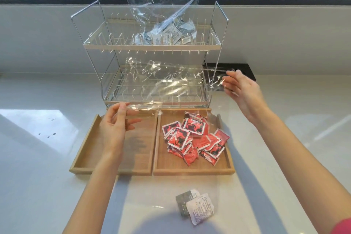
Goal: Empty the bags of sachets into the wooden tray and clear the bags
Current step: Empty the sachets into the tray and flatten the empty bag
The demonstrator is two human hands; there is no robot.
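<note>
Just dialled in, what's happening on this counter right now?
A person stretches an empty clear plastic bag between the left hand and the right hand, above the two-compartment wooden tray. Red sachets are piled in its right compartment; the left holds none. A second clear bag of grey sachets sits on the upper shelf of the wire rack. Two grey sachets lie on the counter.
</note>
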